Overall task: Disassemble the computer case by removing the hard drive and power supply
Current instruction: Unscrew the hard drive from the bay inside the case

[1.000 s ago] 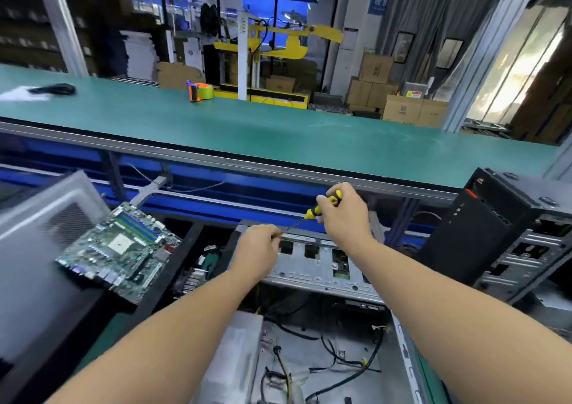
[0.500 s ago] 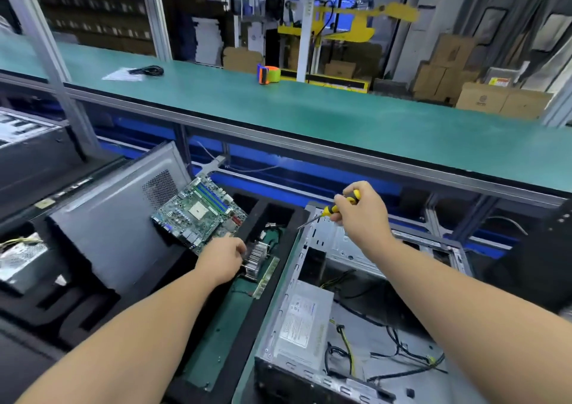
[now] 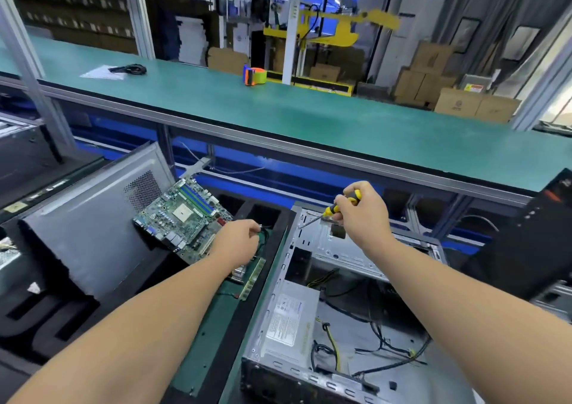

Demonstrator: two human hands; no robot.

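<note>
Our right hand (image 3: 360, 214) grips the screwdriver (image 3: 339, 207) over the far wall of the open case (image 3: 309, 279); our left hand (image 3: 240, 244) curls over the tray on the left, contents unclear. The power supply (image 3: 286, 320), near-left inside, looks heavy and rigid; we'd grasp its flat sides, freeing cables first.

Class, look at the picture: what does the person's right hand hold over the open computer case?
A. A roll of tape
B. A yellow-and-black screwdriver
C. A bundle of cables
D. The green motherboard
B: the right hand has its grip curled round the yellow-and-black screwdriver, whose shaft slants down toward the top edge of the computer case.
</note>
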